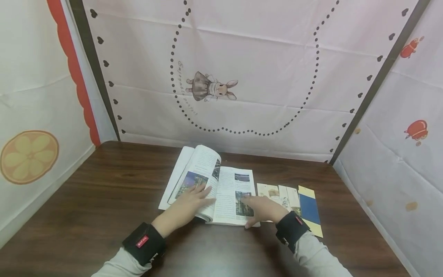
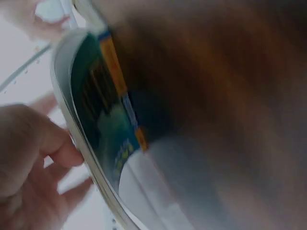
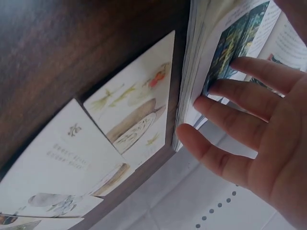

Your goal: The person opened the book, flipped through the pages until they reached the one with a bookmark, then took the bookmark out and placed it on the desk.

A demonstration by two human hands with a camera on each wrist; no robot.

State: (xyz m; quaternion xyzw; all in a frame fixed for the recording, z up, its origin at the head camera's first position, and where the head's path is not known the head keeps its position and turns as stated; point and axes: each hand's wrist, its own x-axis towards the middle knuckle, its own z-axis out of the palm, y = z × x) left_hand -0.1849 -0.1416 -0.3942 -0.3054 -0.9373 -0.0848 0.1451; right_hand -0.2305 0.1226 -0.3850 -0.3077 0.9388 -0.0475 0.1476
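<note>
An open book (image 1: 228,181) with text and colour pictures lies on the table. My left hand (image 1: 188,204) rests with spread fingers on its left pages, which bulge up in a curve near the spine. In the left wrist view, that hand's fingers (image 2: 62,148) touch the pages near the bent lower edge, and a green cover with an orange strip shows underneath. Over the right page, my right hand (image 1: 266,207) has its fingers extended, tips at a dark picture. The right wrist view shows these fingers (image 3: 235,120) spread along the page edge, gripping nothing.
Several illustrated cards (image 3: 144,96) lie partly overlapping to the right of the book, partly behind the right hand. Beside them is a blue and yellow card (image 1: 309,206). The brown wooden table (image 1: 114,181) is bordered by printed cloth walls (image 1: 270,77).
</note>
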